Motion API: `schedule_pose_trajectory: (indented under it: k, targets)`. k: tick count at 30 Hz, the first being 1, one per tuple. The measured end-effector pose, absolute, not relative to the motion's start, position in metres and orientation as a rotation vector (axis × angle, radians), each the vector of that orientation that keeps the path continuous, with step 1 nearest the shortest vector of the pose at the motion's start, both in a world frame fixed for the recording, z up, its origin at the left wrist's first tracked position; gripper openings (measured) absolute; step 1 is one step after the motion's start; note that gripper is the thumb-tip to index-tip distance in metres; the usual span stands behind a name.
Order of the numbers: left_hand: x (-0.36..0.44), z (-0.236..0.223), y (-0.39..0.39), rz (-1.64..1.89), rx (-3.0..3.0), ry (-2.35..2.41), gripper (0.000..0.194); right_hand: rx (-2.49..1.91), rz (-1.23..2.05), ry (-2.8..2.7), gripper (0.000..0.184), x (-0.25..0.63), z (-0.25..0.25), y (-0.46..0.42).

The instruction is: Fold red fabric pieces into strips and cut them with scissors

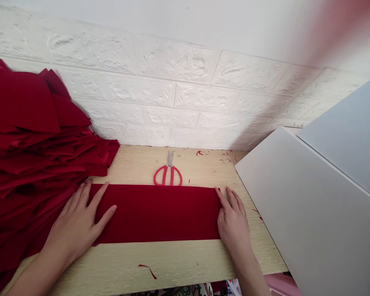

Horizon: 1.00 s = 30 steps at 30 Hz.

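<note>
Red fabric strip point(156, 213) lies flat on the worktop point(160, 263), central in view, long axis running 9 to 3 o'clock, parallel to the worktop's far edge. Left grip point(75, 220) sits at the strip's 9 o'clock end and right grip point(232, 220) at its 3 o'clock end; neither is nearer the strip's middle. Both grips are open, palms down, fingers spread, resting on the material without closing on it. Left thumb lies on the fabric; right fingertips point(218, 191) meet its end edge. Red-handled scissors point(168, 172) lie at 12 o'clock, handles just beside the strip's far edge, blades pointing away. A stack of red fabric point(24, 123) rises at 9 o'clock, abutting the strip; whether the two join cannot be determined. Red scraps point(147, 269) dot the worktop. A white panel point(311, 213) occupies 3 o'clock.
</note>
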<state>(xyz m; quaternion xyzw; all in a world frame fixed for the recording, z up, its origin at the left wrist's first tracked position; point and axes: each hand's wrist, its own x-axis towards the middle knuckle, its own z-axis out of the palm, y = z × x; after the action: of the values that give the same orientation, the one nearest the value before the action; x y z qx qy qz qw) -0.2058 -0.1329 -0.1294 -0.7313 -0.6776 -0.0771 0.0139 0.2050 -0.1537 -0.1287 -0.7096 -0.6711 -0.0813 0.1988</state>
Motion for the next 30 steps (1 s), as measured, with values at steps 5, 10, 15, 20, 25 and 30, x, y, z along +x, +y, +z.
schedule_pose_trajectory:
  k: [5, 10, 15, 20, 25, 30]
  targets:
    - [-0.194, -0.111, -0.126, -0.237, -2.248, -1.900, 0.077, -1.937, -0.243, -1.805, 0.047, 0.199, -0.115, -0.156]
    - [-0.154, -0.076, -0.109, -0.371, -2.401, -1.744, 0.052, -1.763, -0.201, -1.885, 0.031, 0.182, -0.087, -0.149]
    - [-0.108, -0.072, -0.088, -0.453, -2.723, -1.700, 0.033, -1.618, 0.045, -2.060, 0.028, 0.154, -0.075, -0.121]
    - [-0.092, -0.084, -0.073, -0.581, -2.785, -1.736, 0.025, -1.619, 0.157, -2.121, 0.024, 0.137, -0.083, -0.099]
    - [-0.094, -0.085, -0.067, -0.630, -2.841, -1.899, 0.018, -1.614, 0.253, -2.076, 0.016, 0.139, -0.092, -0.092]
    - [-0.095, -0.087, -0.069, -0.619, -2.892, -1.966, 0.018, -1.596, 0.280, -2.092, 0.016, 0.140, -0.092, -0.095]
